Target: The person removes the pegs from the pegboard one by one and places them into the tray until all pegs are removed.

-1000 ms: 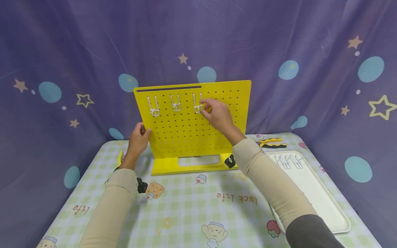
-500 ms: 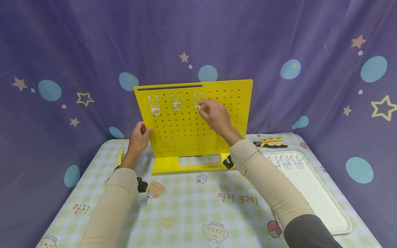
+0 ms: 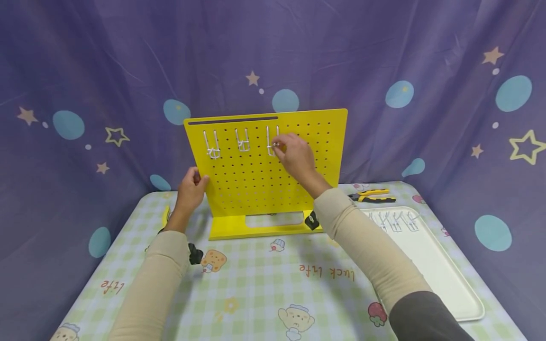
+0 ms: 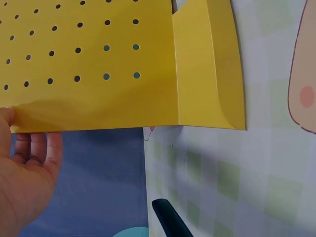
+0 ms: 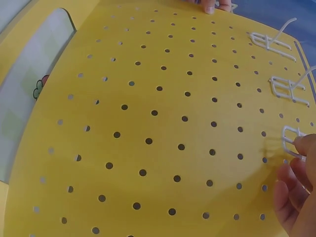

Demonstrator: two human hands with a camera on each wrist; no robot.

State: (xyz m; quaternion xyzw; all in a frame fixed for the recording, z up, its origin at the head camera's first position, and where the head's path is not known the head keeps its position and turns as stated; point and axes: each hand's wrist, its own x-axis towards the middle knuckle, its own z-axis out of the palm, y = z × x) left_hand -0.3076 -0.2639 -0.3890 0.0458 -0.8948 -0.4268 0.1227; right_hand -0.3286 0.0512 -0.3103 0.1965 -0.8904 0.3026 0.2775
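A yellow pegboard (image 3: 256, 184) stands upright on the table. Two white wire hooks hang along its top at the left, the outer hook (image 3: 212, 146) and the middle hook (image 3: 242, 140). My right hand (image 3: 296, 156) pinches a third white wire hook (image 3: 268, 139) on the board, right of those two; the right wrist view shows thumb and fingers at its frame (image 5: 286, 137). With the thumb in front and the fingers behind, my left hand (image 3: 190, 192) grips the board's left edge, as the left wrist view also shows.
A white tray (image 3: 439, 274) with several wire hooks (image 3: 396, 221) lies at the right. Yellow-and-black pliers (image 3: 373, 196) rest behind it. Another yellow-handled tool (image 3: 165, 216) lies partly hidden by the left arm. A purple curtain (image 3: 341, 57) hangs behind the table.
The fingers of my right hand have moved slightly left and closed in on the third hook. My left hand keeps its grip on the board edge.
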